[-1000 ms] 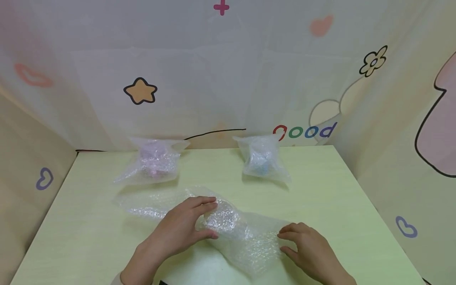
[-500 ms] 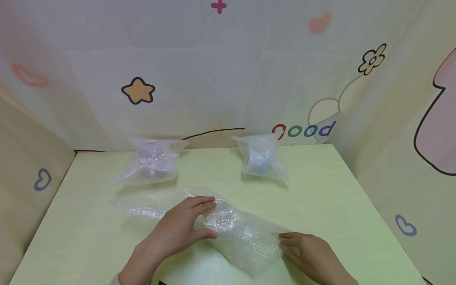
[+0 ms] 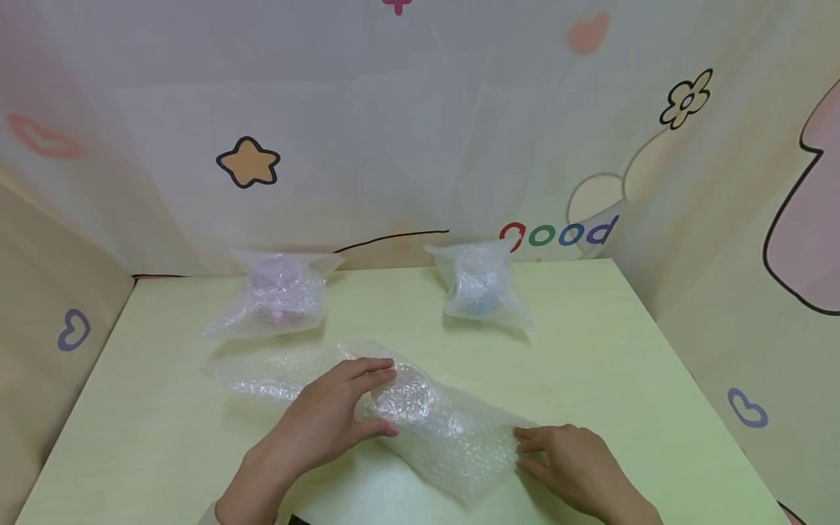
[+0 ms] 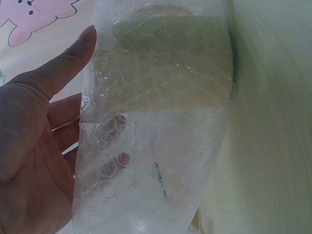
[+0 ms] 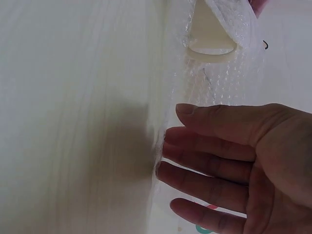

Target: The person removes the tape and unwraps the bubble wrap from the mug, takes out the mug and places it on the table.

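A clear bubble-wrapped bundle (image 3: 453,430) lies at the front middle of the table. Through the wrap the left wrist view shows a rounded tan body (image 4: 165,73) with a green band. In the right wrist view a cream loop (image 5: 212,54) like a mug handle shows inside. My left hand (image 3: 335,412) holds the bundle's bulging middle, thumb on the near side and fingers on the far side. Straight fingers of my right hand (image 3: 574,467) touch the wrap's right end; thumb and fingers stand apart in the right wrist view. A loose flap of wrap (image 3: 262,375) spreads leftward.
Two other bubble-wrapped bundles stand along the back of the pale table (image 3: 610,364): a pinkish one (image 3: 285,292) at left and a bluish one (image 3: 480,284) at right. A printed curtain (image 3: 367,168) closes off the back and sides. A small black item (image 3: 298,520) pokes in at the front edge.
My right hand has shifted slightly down and right along the end of the wrap, and its fingers have come closer together. The left hand keeps its place, and the head view has tilted slightly.
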`<state>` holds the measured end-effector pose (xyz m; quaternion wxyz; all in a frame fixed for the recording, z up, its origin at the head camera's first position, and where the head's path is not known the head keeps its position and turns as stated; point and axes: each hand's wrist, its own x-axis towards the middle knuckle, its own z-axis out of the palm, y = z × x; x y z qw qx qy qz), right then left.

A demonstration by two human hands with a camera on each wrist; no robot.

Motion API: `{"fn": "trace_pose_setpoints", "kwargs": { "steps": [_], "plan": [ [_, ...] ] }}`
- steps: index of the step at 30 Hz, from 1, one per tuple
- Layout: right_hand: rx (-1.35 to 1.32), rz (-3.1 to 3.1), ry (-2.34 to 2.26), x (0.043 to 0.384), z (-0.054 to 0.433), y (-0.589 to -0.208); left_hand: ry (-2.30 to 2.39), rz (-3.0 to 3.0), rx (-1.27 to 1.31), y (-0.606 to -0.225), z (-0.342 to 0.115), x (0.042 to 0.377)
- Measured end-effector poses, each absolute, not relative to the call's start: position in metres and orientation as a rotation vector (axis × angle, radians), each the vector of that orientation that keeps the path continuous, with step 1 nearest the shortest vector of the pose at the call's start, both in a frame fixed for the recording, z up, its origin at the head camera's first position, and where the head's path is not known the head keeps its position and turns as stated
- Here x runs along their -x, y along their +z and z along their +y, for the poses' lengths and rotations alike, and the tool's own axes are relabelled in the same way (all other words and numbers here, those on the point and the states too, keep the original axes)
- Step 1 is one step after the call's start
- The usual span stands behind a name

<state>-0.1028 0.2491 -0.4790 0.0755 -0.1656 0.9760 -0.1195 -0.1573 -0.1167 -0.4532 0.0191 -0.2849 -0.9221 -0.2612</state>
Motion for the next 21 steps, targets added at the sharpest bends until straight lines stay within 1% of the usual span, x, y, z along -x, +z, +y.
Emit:
{"fn": "trace_pose_setpoints", "kwargs": {
  "steps": [5,21],
  "plan": [
    [0.528,2.949,-0.322,0.106,0.2495,-0.4786,-0.807,-2.865,0.879,-0.4525,-0.1166,0.1572],
    [0.54,2.864,-0.418,0.1091,0.2522,-0.4789,-0.828,-2.879,0.856,-0.4538,-0.1166,0.1566]
  ]
}}
